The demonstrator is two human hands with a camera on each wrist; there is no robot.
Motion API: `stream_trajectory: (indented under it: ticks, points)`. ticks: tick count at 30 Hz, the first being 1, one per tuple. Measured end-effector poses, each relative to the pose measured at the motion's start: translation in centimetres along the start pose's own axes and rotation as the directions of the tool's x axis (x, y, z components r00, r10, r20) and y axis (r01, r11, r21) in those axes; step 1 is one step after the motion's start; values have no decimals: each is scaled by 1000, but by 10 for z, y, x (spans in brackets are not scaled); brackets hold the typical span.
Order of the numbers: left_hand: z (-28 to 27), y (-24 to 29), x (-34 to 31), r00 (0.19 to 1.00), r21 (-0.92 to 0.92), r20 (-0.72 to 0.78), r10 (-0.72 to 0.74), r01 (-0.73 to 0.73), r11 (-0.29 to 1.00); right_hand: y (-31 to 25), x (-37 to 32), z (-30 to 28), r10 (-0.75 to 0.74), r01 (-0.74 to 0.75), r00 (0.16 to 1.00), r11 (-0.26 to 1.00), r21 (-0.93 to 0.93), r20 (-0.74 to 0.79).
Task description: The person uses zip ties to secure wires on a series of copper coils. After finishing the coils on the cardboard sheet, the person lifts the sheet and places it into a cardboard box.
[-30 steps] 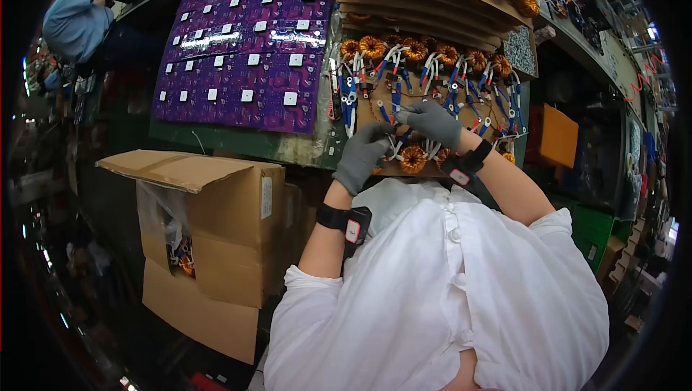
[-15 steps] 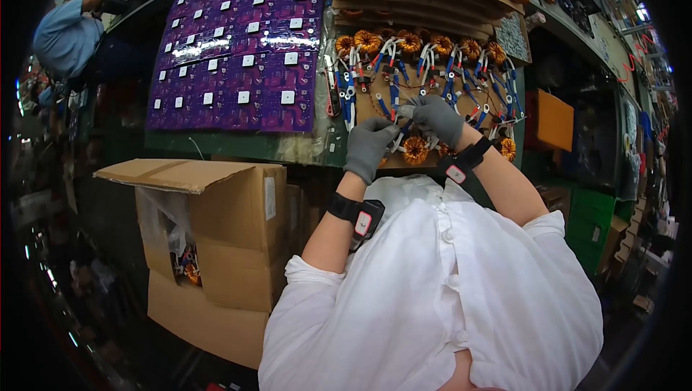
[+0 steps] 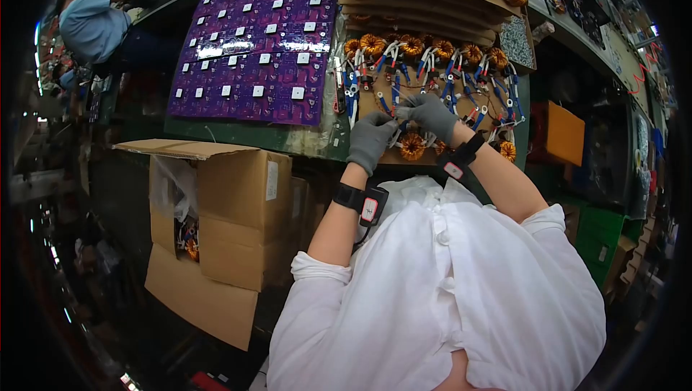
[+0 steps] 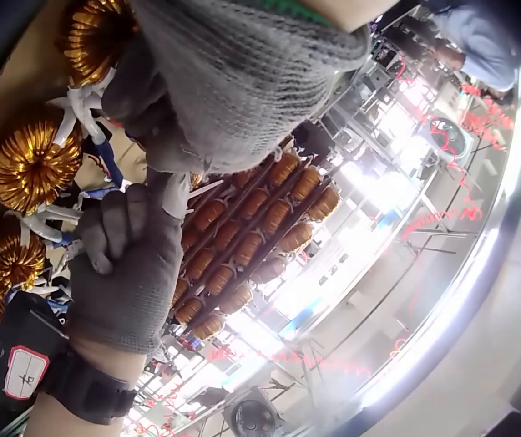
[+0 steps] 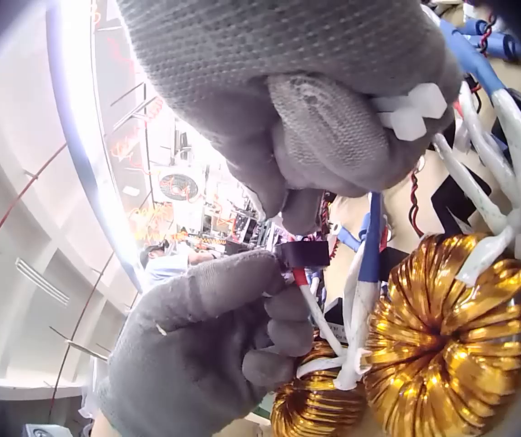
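Observation:
Both hands wear grey gloves and meet over a row of copper-wound ring coils [image 3: 412, 147]. In the right wrist view, the left hand [image 5: 197, 341] pinches a small black block [image 5: 304, 254] at the red end of a white coil lead [image 5: 319, 314]. The right hand [image 3: 432, 117] is just above and to the right of it, fingers curled round white cable ties, whose blocky heads [image 5: 415, 114] stick out of its fist. In the left wrist view, its thumb and finger pinch by a thin white strip [image 4: 206, 193]. The left hand [image 3: 371, 142] hides part of the leads.
Purple circuit boards [image 3: 252, 49] with white squares lie left of the coils. Stacked cardboard layers [image 3: 425, 12] with more coils rise behind. A red-and-white cutter [image 3: 339, 88] lies between. An open carton [image 3: 234, 218] stands at the lower left; an orange bin [image 3: 566, 134] is at right.
The left hand has lifted slightly from beside the front coil, and its fingers have closed nearer together. The right hand stays close by it. The head view has shifted a little.

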State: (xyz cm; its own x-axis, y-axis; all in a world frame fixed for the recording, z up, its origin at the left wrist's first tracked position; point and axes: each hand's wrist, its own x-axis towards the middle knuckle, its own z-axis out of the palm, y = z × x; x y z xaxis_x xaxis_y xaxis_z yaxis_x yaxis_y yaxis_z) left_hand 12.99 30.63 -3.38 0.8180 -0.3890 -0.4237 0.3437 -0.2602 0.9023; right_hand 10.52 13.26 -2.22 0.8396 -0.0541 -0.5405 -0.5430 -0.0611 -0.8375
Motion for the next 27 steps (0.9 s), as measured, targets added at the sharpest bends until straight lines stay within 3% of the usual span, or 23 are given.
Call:
stream_trajectory:
  ticks: [2, 4, 5, 7, 9, 11, 12, 14, 15, 17, 18, 19, 21, 22, 23, 25, 27]
  points:
    - [5, 1, -3, 999, 85, -26, 29, -26, 996, 0, -1, 1, -127, 127, 992, 991, -35, 4]
    - [13, 6, -10, 955, 478, -186, 232, -118, 870, -1, -1, -1, -158, 158, 987, 987, -20, 10]
    - [15, 6, -9, 954, 490, -182, 239, -123, 863, -2, -2, -1, -177, 177, 984, 984, -11, 8]
    - [18, 4, -3, 927, 711, -95, 364, -193, 677, 6, -4, 6, -189, 189, 982, 977, 102, -15]
    - [18, 6, 8, 948, 741, -44, 315, -181, 647, 5, -11, 12, -207, 211, 978, 958, 194, -39]
    - [14, -1, 22, 965, 767, -3, 260, -165, 620, -1, -22, 26, -307, 282, 950, 926, 251, 64]
    - [8, -12, 31, 959, 753, 120, 257, -257, 606, -11, -27, 29, -313, 289, 948, 924, 251, 59]
    - [-6, 1, 27, 901, 679, 368, 230, -429, 596, -31, -39, 32, -229, 222, 968, 972, 80, 102]
    - [-7, 22, 15, 897, 680, 375, 232, -437, 588, -33, -37, 27, -235, 227, 968, 970, 85, 93]
    - [-11, 57, 0, 976, 600, 215, 26, -153, 785, -35, -26, 9, -157, 165, 986, 959, 229, -49]
    - [-22, 41, 14, 982, 587, 150, 114, -182, 789, -46, -32, 0, -44, 57, 995, 988, 143, -90]
    - [-31, 46, 20, 981, 593, 158, 116, -189, 783, -38, -24, -11, -47, 62, 994, 986, 152, -98]
    - [-47, 55, 37, 937, 738, 105, 332, -297, 606, -20, -3, -29, -174, 179, 975, 984, 23, -136]
    - [-51, 59, 46, 919, 806, 142, 368, -323, 495, -17, 3, -29, -168, 173, 975, 985, 25, -146]
    - [-51, 62, 54, 917, 802, 152, 369, -333, 496, -16, 11, -30, -209, 199, 969, 976, -84, -135]
    - [-50, 71, 70, 882, 917, 300, 362, -371, 145, -32, 21, -29, -252, 225, 959, 955, -193, -130]
    - [-46, 71, 77, 883, 915, 344, 320, -392, 97, -51, 37, -20, -383, 263, 919, 770, -582, -92]
